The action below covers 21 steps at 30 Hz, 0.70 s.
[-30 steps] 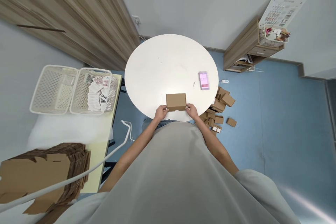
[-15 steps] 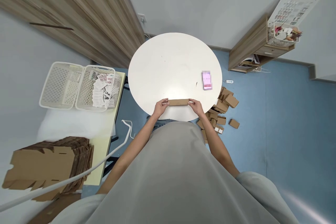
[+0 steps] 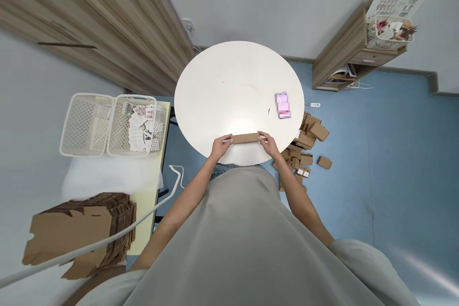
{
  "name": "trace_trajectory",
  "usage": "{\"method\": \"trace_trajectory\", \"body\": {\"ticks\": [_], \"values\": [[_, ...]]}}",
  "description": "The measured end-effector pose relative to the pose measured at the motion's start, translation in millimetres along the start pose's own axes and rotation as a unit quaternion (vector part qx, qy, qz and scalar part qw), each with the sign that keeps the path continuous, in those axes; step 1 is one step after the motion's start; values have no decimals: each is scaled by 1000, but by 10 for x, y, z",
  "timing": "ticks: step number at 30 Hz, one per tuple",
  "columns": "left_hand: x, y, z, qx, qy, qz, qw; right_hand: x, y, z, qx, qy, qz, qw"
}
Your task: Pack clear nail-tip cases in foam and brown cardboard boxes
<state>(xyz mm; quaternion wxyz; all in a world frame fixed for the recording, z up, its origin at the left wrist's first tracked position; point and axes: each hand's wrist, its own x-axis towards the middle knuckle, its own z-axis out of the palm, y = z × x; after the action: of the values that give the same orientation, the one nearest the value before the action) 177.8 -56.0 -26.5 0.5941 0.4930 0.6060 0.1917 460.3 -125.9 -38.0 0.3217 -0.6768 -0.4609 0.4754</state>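
Between my two hands is a narrow brown cardboard box (image 3: 245, 138), held near the front edge of the round white table (image 3: 236, 81). My left hand (image 3: 221, 146) grips its left end, thumb and fingers pinched around the corner. At the other end, my right hand (image 3: 268, 144) holds the box in the same way. The box is seen edge-on, so its larger faces are hidden. Farther right on the table lies a pink, blurred rectangular item (image 3: 283, 105), apart from both hands.
Several small cardboard boxes (image 3: 304, 141) are piled on the floor right of the table. On the left side table stand white baskets (image 3: 88, 124), one with printed cards (image 3: 138, 136), and a stack of flat cardboard (image 3: 75, 232). A white curved pole (image 3: 143, 220) crosses the lower left.
The box has tilted slightly, its right end now a little higher, with both hands still on its ends. The whole view has shifted a little.
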Motion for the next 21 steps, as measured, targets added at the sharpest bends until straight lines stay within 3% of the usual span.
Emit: {"method": "trace_trajectory", "body": {"ticks": [5, 12, 17, 21], "values": [[108, 35, -67, 23, -18, 9, 1000, 53, 39, 20, 26, 23, -11, 999], [98, 123, 1, 101, 22, 37, 994, -18, -15, 114, 34, 92, 3, 995], [-208, -164, 61, 112, 13, 38, 993, -479, 87, 342, 33, 155, 21, 987], [-460, -530, 90, 108, -19, -3, 994, -951, 242, 595, 137, 158, 117, 971]]}}
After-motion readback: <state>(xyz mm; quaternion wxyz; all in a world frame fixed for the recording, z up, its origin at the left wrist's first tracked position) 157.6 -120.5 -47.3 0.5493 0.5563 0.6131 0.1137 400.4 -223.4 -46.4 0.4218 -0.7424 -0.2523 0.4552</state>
